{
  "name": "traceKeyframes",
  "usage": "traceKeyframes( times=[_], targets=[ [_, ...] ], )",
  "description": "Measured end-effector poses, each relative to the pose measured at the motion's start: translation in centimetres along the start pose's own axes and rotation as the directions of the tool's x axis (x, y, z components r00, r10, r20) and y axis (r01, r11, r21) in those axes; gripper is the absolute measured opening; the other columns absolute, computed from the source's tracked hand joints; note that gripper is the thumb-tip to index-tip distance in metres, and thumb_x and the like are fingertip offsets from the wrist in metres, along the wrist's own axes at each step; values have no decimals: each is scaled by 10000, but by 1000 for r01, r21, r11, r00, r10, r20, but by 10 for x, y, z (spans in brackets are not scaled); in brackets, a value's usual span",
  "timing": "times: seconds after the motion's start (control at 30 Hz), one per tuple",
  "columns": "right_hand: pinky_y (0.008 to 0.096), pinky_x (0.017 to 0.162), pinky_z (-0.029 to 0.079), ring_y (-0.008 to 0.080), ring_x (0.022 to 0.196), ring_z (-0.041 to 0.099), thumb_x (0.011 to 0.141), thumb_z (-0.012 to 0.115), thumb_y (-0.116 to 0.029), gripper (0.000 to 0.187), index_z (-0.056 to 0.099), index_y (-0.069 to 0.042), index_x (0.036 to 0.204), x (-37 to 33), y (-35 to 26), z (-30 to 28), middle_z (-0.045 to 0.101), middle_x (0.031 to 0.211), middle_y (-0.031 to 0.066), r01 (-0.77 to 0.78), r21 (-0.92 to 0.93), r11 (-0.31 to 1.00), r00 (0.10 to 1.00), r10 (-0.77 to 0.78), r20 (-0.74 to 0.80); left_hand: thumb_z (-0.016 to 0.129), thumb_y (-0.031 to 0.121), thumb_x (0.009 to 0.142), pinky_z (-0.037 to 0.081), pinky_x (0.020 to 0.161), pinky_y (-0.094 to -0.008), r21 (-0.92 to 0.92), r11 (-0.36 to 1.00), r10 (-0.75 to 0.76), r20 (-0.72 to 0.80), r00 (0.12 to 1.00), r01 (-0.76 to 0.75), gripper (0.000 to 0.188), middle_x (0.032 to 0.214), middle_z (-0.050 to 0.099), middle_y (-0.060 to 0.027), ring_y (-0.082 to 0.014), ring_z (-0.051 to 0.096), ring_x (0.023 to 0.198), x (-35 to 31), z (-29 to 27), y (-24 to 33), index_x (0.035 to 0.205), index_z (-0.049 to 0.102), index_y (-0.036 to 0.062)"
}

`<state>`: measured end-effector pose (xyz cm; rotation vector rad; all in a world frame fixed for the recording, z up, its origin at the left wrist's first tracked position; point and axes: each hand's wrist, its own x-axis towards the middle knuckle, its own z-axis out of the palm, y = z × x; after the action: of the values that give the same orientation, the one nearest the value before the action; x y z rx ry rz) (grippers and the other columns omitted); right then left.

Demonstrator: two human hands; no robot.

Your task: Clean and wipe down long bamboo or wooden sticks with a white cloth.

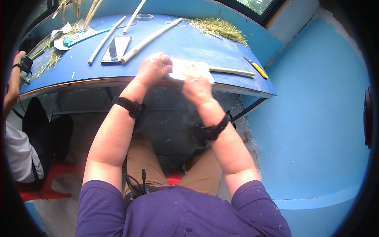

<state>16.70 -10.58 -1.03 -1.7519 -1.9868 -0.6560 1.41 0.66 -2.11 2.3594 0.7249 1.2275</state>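
Over the front edge of the blue table, my right hand (pixel 196 85) is closed on a crumpled white cloth or sheet of paper (pixel 179 70) that lies around a pale peeled stick (pixel 233 71). The stick's bare end reaches out to the right, over the tabletop. My left hand (pixel 155 69) is closed at the white piece's left edge. What its fingers grip is hidden, though it lies in line with the stick. Both hands are slightly blurred. Just beyond my left hand lie another long peeled stick (pixel 152 40) and a flat phone-like slab (pixel 116 50).
A yellow-handled knife (pixel 260 70) lies by the table's right edge. Plant shavings (pixel 219 29) are heaped at the back. Further left are a loose stick (pixel 106 40), a teal-handled saw (pixel 69 42) and more shavings. Another person's arm (pixel 15 75) reaches in at far left.
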Motion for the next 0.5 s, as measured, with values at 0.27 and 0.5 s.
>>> traceKeyframes(
  times=[0.27,0.5],
  targets=[
    [425,938,446,321,1096,573,769,527,-42,355,607,-30,1115,-1,12,-7,632,1127,132,-64,49,997,998,64,-13,652,36,800,465,716,-304,-55,998,-30,55,998,33,122,817,600,-80,-189,577,763,2,-4,4,917,676,14],
    [401,917,445,319,1057,575,745,482,-8,406,636,-70,1115,-41,160,15,632,1112,148,-152,-182,971,985,134,-110,662,90,804,490,773,-329,-100,989,-95,91,991,104,114,860,623,-101,-239,622,826,4,-9,17,903,696,45]
  ],
)
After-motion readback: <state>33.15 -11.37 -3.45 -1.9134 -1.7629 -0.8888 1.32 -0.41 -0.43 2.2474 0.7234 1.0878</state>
